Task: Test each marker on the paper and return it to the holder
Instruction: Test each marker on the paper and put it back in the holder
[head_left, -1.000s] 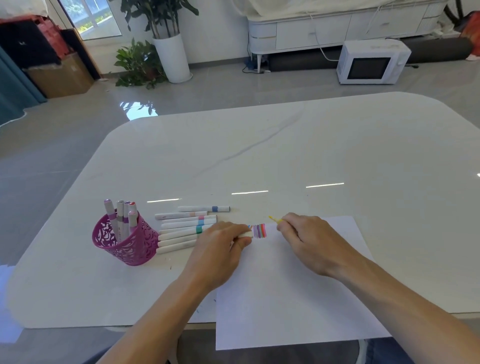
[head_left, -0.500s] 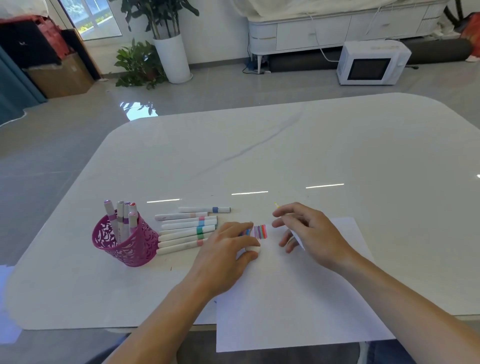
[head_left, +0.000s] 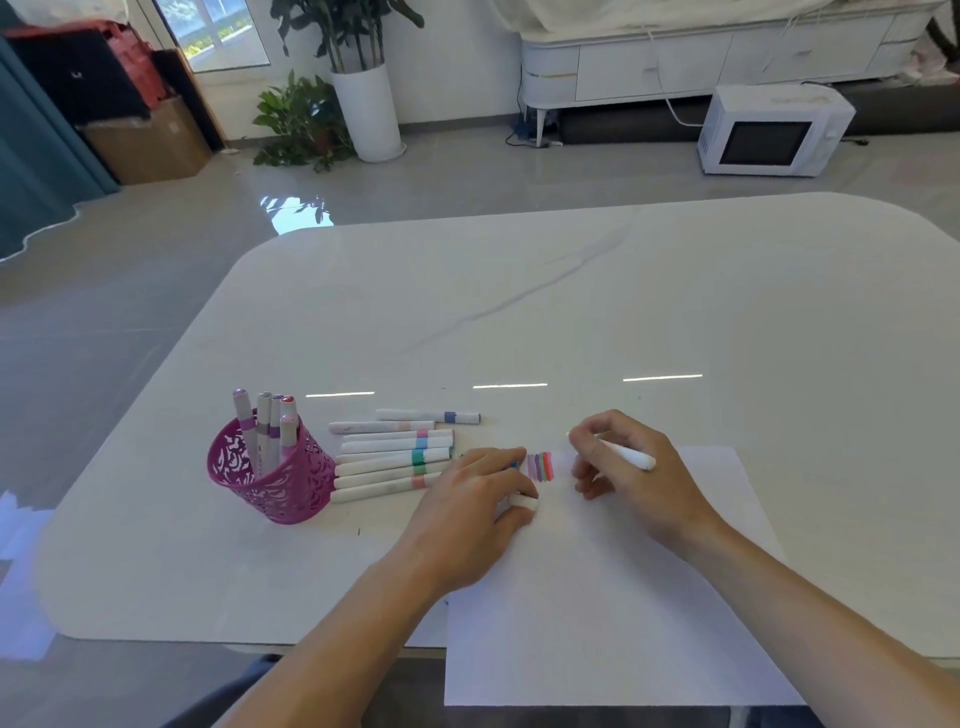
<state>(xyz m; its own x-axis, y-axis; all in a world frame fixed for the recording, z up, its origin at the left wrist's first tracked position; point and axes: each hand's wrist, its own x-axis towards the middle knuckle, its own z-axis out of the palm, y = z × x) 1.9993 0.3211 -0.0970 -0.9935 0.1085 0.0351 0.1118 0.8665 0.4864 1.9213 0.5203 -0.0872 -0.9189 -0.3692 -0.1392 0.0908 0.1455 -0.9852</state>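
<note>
Near frame centre, the right hand (head_left: 631, 467) pinches an uncapped marker (head_left: 628, 456) above the paper (head_left: 613, 597); the left hand (head_left: 475, 506) curls around its cap (head_left: 523, 501). Recapping looks next, then the pink holder (head_left: 270, 473) at lower left.

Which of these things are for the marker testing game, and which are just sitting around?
For the job:
- marker in the right hand
- cap in the left hand
- paper with colour stripes
- pink holder
- markers lying on the table

Just sitting around:
- microwave
- potted plants
- cardboard box
- white cabinet
</note>
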